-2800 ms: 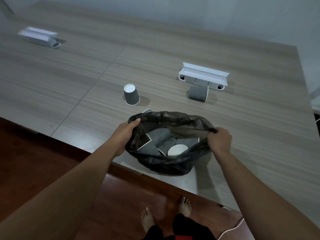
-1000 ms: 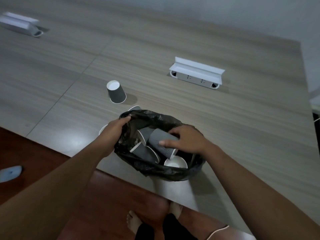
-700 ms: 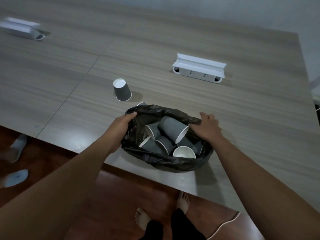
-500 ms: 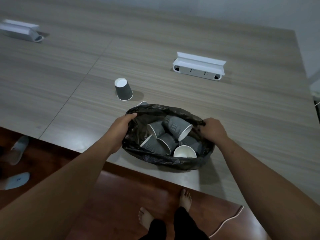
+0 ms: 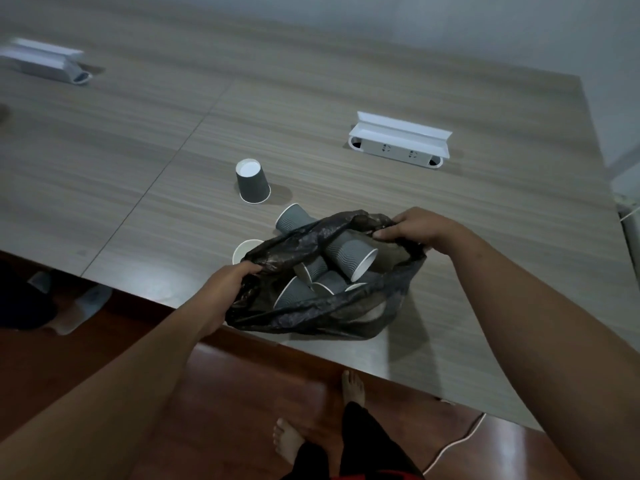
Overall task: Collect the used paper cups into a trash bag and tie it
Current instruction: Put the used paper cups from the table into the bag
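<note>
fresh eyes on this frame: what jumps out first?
The black trash bag at the near table edge, its mouth held open by the left hand and right hand, with grey paper cups piled inside. Next, three cups outside it: an upside-down cup standing behind the bag, and two lying cups against the bag's far-left side. A white socket box sits farther back on the right.

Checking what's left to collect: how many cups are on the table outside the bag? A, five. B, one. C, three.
C: an upside-down cup stands apart, and two more cups lie against the bag, behind it.
</note>
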A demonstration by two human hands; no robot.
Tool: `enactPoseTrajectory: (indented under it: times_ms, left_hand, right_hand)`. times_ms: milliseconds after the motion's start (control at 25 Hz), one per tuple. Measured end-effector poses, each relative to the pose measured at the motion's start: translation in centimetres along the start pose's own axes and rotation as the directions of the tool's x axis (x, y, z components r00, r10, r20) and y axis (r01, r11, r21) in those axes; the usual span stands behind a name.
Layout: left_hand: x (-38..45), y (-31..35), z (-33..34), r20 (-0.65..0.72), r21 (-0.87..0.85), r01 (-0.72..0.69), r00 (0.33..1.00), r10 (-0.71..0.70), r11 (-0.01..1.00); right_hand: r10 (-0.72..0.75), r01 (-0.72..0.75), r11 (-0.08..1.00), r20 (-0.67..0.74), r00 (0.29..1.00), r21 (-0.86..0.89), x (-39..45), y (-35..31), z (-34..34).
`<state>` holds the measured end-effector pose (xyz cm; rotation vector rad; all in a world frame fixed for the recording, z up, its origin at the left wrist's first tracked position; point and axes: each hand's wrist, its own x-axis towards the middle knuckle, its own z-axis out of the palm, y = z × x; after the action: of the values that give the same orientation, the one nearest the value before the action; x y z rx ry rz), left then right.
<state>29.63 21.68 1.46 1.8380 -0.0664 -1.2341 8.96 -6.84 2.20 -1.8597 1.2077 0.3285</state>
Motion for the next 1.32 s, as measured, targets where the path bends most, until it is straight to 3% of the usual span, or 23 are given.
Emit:
enactPoseTrajectory:
  times_ms: [80,120,200,240,280,360,480,720,800,920,1000,1080,1160,1240,1320]
  left_hand:
    - [-0.4,0.2,-0.5,-0.009,0.003,0.008,1.0,-0.008,1.0]
    - [-0.5,0.2,-0.8,-0.019,0.002,0.009,1.0,-0.009,1.0]
    - [-0.4,0.0,-1.2,-0.034,-0.014,0.024,0.999,-0.025,1.0]
    - [-0.4,-0.1,-1.3,-0.048,-0.037,0.031,0.998,-0.033,0.999]
    - [-0.3,-0.2,-1.5,-0.071,-0.062,0.032,0.997,-0.036,0.998]
    - [-0.1,-0.3,-1.4,-0.116,-0.049,0.033,0.992,-0.039,0.998]
    - [-0.4,-0.1,-1.0,-0.164,-0.038,0.032,0.986,-0.038,0.999]
    - [-0.4,0.7,-0.8,-0.291,-0.092,-0.007,0.957,-0.02,0.996]
    - [-0.3,0.7,-0.9,-0.301,-0.137,-0.001,0.953,-0.04,0.991]
    - [-0.3,0.9,-0.6,-0.283,-0.171,0.009,0.957,-0.058,0.985]
    - [-0.3,1.1,-0.4,-0.253,-0.178,0.017,0.966,-0.062,0.984]
    - [-0.3,1.3,-0.4,-0.236,-0.185,0.004,0.97,-0.048,0.983]
    - [-0.2,1.7,-0.4,-0.226,-0.187,-0.018,0.974,-0.025,0.982]
    - [-0.2,1.9,-0.6,-0.204,-0.171,-0.046,0.979,0.011,0.984]
    - [-0.3,2.0,-0.7,-0.174,-0.143,-0.089,0.983,0.063,0.986]
  right_hand:
    - [0.03,-0.034,0.999,0.153,0.988,0.024,0.8,-1.6,-0.3]
    - [0.037,-0.043,0.998,0.124,0.992,0.045,2.1,-2.6,-0.3]
    - [0.022,-0.019,1.0,-0.131,0.991,0.023,5.3,-4.7,0.5]
    - [-0.038,0.019,0.997,-0.272,0.962,-0.074,6.7,-5.9,1.4]
    - [-0.122,0.064,0.98,-0.32,0.939,-0.187,7.9,-7.3,2.7]
    - [-0.228,0.16,0.935,-0.192,0.955,-0.316,9.7,-9.9,5.6]
    - [-0.174,0.171,0.913,0.024,0.984,-0.371,10.9,-11.6,9.8]
    - [-0.144,0.163,0.915,0.078,0.986,-0.37,12.4,-9.9,11.8]
    - [-0.165,0.16,0.941,0.009,0.986,-0.298,11.8,-9.5,11.0]
    - [-0.263,0.283,0.953,-0.167,0.95,0.108,9.1,-9.7,8.6]
    - [-0.378,0.386,0.861,-0.089,0.921,0.331,5.8,-9.5,6.7]
    - [-0.46,0.401,0.838,0.084,0.884,0.37,2.3,-8.2,5.5]
    - [-0.452,0.396,0.883,0.233,0.861,0.251,-0.2,-6.5,5.6]
    - [-0.389,0.41,0.912,0.341,0.855,0.013,-1.6,-5.7,6.4]
    - [-0.378,0.47,0.864,0.387,0.841,-0.178,-2.2,-5.4,7.2]
